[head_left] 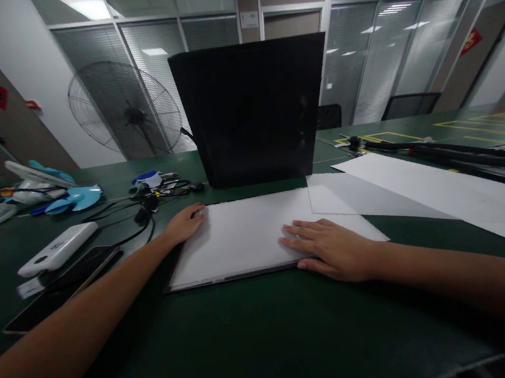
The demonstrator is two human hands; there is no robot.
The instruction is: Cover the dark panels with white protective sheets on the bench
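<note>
A thin, flat panel [240, 236] with a white top and a dark edge lies on the green table in front of me. My left hand [184, 225] rests at its far left corner, with thumb and forefinger apart and the other fingers partly hidden. Over the right part of the white surface, my right hand [326, 247] lies palm down with fingers spread. White sheets [441, 190] overlap to the right of the panel, and one [331, 194] covers its far right corner.
A large black box-shaped case [255, 112] stands just behind the panel. To the left lie a dark phone-like slab [68, 285], a white oblong device [57, 248], loose cables [145, 211] and a blue-bladed small fan [74, 200]. Black cable bundles [454, 149] run along the right.
</note>
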